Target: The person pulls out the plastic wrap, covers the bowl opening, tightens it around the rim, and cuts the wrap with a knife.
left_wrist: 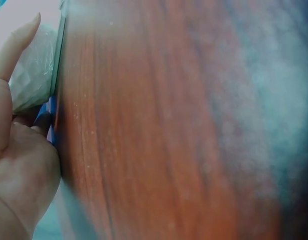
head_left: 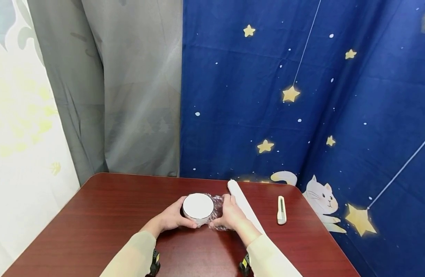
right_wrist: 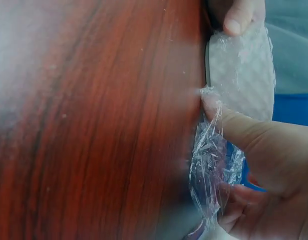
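Observation:
A round white container [head_left: 198,204] with a flat top stands on the table, its side dimpled in the wrist views [right_wrist: 244,70]. My left hand [head_left: 172,216] grips it from the left, thumb along the near side and fingers round the far side. Crinkled clear plastic film [head_left: 217,207] clings to the container and bunches out on its right. There my right hand [head_left: 231,213] holds the loose film [right_wrist: 210,162] between thumb and fingers, the thumb close to the container's side. Some right fingertips are hidden behind the film.
A long white roll [head_left: 245,204] lies slantwise just right of my right hand, partly under the right forearm. Farther right lies a white utility knife [head_left: 281,211]. The reddish-brown table [head_left: 129,204] ends at curtains [head_left: 233,96] behind it.

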Motion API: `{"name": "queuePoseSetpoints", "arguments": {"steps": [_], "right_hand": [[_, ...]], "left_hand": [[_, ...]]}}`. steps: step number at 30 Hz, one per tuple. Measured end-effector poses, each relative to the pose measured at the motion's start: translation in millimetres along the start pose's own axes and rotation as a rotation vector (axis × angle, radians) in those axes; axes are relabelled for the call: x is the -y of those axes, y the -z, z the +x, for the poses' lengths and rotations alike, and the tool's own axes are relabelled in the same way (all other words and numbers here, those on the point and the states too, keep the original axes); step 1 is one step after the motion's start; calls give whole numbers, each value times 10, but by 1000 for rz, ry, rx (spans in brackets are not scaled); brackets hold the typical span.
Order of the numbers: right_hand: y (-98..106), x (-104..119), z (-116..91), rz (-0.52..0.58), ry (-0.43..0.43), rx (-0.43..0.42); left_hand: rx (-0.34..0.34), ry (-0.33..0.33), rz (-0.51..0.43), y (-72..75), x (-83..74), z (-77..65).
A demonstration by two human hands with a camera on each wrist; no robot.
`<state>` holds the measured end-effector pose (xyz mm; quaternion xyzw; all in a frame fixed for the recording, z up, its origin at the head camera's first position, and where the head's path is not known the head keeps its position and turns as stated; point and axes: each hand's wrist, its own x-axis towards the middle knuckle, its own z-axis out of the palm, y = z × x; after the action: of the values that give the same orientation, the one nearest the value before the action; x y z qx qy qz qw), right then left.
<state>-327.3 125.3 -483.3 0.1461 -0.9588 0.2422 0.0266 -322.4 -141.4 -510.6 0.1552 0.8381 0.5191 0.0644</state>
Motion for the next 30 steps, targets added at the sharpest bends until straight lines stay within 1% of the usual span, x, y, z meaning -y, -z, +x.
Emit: {"name": "queuePoseSetpoints", "arguments": {"steps": [2,3,6,8,11,13,19,21,23,24,26,27,28,30], "right_hand": [[8,-1,14,20,23,18],[16,-5,23,19,54,31],[30,-20,45,-27,159,81],[33,-26,59,-54,213,98],[28,-17,78,-49,240,98],[17,-11,92,-9,224,99],[-15,-43,96,198,91,136],[27,-46,72,285,53,188],[79,-50,54,318,37,243],[100,-53,49,311,35,266],[123,-51,42,237,60,273],[123,-53,43,171,96,251],[109,-56,49,89,134,213],[76,-54,60,-32,180,128]], "left_hand": [[7,5,0,-2,8,4],[11,7,-4,-3,11,6],[26,14,-3,-6,16,10],[34,15,-2,-5,16,11],[40,13,-10,-2,21,17],[39,9,-13,1,24,20],[36,-4,-11,-11,30,14],[38,-10,-13,-16,34,16],[41,-17,-11,-16,32,17],[41,-18,-8,-15,32,18],[43,-19,-4,-9,29,18],[45,-19,-2,-8,27,16],[47,-21,2,-7,22,13],[53,-24,6,-12,14,9]]}}
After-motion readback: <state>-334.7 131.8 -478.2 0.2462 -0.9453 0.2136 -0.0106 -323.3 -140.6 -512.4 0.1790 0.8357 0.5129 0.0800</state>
